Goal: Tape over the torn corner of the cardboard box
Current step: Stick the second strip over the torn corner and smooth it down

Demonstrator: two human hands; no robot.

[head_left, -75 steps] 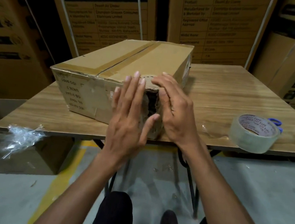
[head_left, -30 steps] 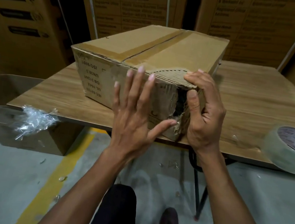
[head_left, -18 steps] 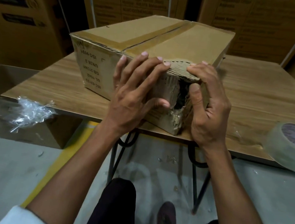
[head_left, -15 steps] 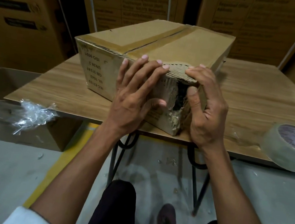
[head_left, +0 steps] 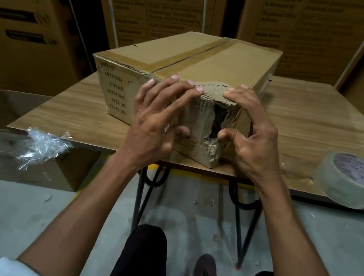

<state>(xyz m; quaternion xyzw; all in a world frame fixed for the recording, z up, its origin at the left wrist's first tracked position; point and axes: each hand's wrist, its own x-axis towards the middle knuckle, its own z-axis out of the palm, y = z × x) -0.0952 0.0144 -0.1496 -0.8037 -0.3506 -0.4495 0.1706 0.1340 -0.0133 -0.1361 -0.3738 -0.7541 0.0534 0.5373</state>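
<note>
A brown cardboard box (head_left: 207, 66) sits on the wooden table (head_left: 314, 121), its near corner pointing at me. That torn corner (head_left: 216, 123) shows a dark ragged hole with shiny clear tape over the cardboard just left of it. My left hand (head_left: 155, 121) lies against the box's left face, fingertips on the top edge, thumb pressing the taped area. On the right side of the corner my right hand (head_left: 248, 141) grips the box, fingers on the top edge, thumb beside the hole. A roll of clear tape (head_left: 351, 179) lies at the table's front right edge.
Crumpled clear tape (head_left: 39, 146) hangs on an open cardboard carton (head_left: 5, 106) on the floor at the left. Large printed cartons (head_left: 157, 10) stand stacked behind the table. Black metal table legs (head_left: 140, 196) and my legs are below the box.
My left hand has gone from flat and spread against the box face to curled, fingertips on the top edge. My right thumb has moved lower beside the hole.
</note>
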